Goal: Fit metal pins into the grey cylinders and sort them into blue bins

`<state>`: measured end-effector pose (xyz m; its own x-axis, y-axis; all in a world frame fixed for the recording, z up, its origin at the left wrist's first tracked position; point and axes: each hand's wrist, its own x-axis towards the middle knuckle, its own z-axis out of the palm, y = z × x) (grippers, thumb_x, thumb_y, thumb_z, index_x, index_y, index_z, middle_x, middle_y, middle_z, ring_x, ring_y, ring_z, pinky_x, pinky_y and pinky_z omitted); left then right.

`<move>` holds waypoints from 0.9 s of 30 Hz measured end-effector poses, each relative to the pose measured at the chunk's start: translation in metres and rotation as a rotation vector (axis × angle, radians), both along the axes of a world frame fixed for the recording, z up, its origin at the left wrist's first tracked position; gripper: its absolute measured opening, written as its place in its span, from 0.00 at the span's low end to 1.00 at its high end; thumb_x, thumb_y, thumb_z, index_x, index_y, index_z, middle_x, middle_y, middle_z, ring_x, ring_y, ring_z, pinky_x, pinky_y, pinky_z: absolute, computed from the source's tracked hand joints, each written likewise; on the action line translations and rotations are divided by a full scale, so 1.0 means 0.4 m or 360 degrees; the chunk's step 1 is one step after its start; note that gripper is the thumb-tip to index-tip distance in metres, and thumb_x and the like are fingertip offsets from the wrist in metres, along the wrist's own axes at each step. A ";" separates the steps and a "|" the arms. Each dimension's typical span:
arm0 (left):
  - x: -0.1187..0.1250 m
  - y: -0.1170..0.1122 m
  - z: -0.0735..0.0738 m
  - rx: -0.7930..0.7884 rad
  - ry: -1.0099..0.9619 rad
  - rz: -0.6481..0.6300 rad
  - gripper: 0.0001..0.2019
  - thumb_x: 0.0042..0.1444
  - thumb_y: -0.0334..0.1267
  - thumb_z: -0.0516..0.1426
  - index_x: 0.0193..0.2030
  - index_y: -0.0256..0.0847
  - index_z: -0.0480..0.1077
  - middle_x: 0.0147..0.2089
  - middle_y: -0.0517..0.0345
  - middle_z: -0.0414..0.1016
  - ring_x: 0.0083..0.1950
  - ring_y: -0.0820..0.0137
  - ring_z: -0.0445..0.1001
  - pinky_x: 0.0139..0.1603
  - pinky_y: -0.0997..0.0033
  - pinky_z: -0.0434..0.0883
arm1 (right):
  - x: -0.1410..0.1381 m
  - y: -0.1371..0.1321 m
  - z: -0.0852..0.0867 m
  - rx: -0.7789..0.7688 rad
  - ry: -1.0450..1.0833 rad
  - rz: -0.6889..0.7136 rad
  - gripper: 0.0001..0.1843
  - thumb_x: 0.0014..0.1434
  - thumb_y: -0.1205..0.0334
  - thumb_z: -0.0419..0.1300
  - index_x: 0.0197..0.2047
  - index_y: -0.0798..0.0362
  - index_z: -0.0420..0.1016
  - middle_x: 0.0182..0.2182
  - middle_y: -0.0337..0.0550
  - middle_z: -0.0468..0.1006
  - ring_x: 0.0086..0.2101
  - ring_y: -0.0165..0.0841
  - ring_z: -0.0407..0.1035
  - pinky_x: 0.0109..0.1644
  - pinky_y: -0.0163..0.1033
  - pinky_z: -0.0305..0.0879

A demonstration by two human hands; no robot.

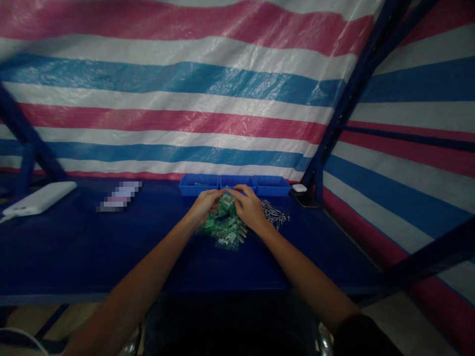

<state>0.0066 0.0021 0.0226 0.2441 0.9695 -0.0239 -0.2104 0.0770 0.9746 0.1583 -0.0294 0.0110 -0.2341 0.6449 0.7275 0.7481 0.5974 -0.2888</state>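
Note:
My left hand (205, 206) and my right hand (250, 206) meet over a pile at the middle of the blue table. Their fingers close on the top edge of a small clear plastic bag (226, 201) with pale green contents. Under and in front of it lies a heap of similar clear bags (228, 235) holding green pieces and metal screws. Loose silver screws (273, 213) are spread just right of my right hand. Behind my hands stand blue bins in a row: a left bin (199, 190), a middle bin, partly hidden by my fingers, and a right bin (272, 191).
A white power bank (40, 199) with a cable lies at the table's left, beside a pixelated item (120, 196). At the right back are a white earbud case (299, 188) and a dark phone (305, 199). Blue posts (336, 111) and striped sheeting (178, 118) enclose the table (92, 252).

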 end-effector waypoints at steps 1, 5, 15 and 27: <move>-0.003 0.008 0.003 -0.0040 -0.0055 0.0034 0.16 0.40 0.43 0.64 0.22 0.35 0.62 0.14 0.71 0.52 0.12 0.85 0.48 0.12 0.82 0.43 | -0.004 0.000 -0.001 -0.0001 0.0024 -0.0014 0.24 0.54 0.72 0.49 0.53 0.47 0.67 0.45 0.46 0.67 0.47 0.37 0.61 0.51 0.43 0.61; -0.026 0.044 0.028 -0.0092 -0.0409 0.0364 0.11 0.50 0.40 0.59 0.26 0.35 0.64 0.20 0.62 0.65 0.18 0.81 0.64 0.16 0.83 0.62 | -0.009 0.003 0.000 -0.0024 0.0173 -0.0062 0.22 0.57 0.64 0.51 0.56 0.50 0.64 0.43 0.48 0.66 0.45 0.38 0.62 0.51 0.45 0.61; -0.079 0.073 -0.045 0.0917 0.1372 0.0332 0.13 0.51 0.43 0.55 0.38 0.36 0.72 0.35 0.51 0.75 0.38 0.64 0.73 0.42 0.64 0.70 | 0.011 0.019 -0.007 -0.0122 0.0196 -0.0141 0.13 0.55 0.62 0.54 0.43 0.53 0.73 0.37 0.46 0.67 0.40 0.36 0.64 0.47 0.42 0.62; -0.018 0.066 -0.034 0.1644 0.1830 0.0390 0.09 0.56 0.37 0.51 0.38 0.42 0.72 0.38 0.55 0.69 0.38 0.68 0.70 0.38 0.71 0.67 | 0.006 0.028 -0.022 -0.0303 0.0004 -0.0257 0.10 0.57 0.60 0.54 0.35 0.54 0.75 0.30 0.44 0.72 0.35 0.35 0.63 0.42 0.38 0.58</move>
<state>-0.0007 0.0283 0.0089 0.4029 0.6947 0.5959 0.7489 -0.6245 0.2217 0.1609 -0.0181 0.0022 -0.1150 0.7992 0.5900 0.8286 0.4048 -0.3868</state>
